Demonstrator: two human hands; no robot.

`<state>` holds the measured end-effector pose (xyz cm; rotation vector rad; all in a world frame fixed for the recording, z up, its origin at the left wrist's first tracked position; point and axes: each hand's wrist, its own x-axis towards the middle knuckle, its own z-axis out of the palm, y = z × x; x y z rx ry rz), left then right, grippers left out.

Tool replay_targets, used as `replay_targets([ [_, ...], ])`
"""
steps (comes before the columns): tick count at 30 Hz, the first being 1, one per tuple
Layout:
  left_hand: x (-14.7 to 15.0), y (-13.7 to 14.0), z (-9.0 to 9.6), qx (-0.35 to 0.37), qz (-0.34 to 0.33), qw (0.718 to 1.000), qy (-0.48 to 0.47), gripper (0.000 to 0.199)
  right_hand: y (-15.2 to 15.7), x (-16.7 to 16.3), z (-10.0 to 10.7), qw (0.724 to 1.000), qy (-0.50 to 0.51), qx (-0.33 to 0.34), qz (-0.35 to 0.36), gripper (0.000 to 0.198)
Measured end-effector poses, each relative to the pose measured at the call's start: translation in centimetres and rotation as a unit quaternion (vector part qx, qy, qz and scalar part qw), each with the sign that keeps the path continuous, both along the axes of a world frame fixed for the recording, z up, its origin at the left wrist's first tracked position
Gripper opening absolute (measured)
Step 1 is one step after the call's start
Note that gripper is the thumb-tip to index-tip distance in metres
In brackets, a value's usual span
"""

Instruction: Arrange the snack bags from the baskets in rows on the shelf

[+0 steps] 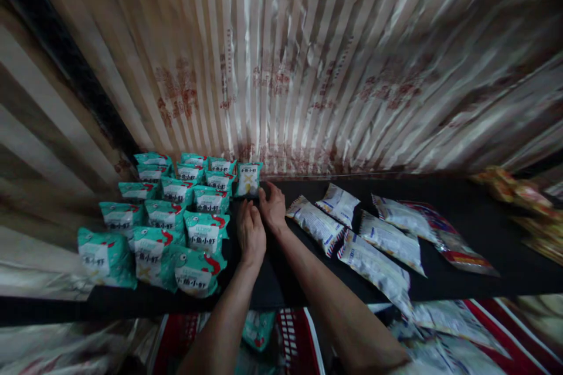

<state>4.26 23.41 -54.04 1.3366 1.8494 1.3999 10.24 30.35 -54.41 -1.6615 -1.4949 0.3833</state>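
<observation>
Several teal snack bags [202, 231] with white labels and Chinese lettering stand upright in rows on the left of a black shelf [272, 287]. One more teal-and-white snack bag [249, 179] stands at the back, to the right of those rows. My left hand [252, 231] is just in front of that bag, fingers stretched out and holding nothing visible. Beside it, my right hand [273, 206] reaches close to the bag's lower right corner, its fingers apart and slightly bent. Whether the fingertips touch the bag I cannot tell.
White snack packets [378, 266] lie flat to the right of my arms, near a red-and-clear packet [457, 240]. Gold-wrapped items [519, 193] sit farther right. Below the shelf edge is a red basket [303, 340] with teal bags. A striped sheet [281, 70] hangs behind.
</observation>
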Motion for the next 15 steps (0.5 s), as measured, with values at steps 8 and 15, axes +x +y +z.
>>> replay_targets([
  [8,-0.2,-13.3,0.3,0.025,-0.104,0.993,-0.047,0.029,-13.1,1.9,0.9,0.978,0.198,0.039,0.055,0.035],
  [15,-3.1,-23.6,-5.8,-0.145,-0.096,0.982,-0.078,0.029,-27.9,1.8,-3.2,0.967,0.138,-0.159,0.143,0.029],
])
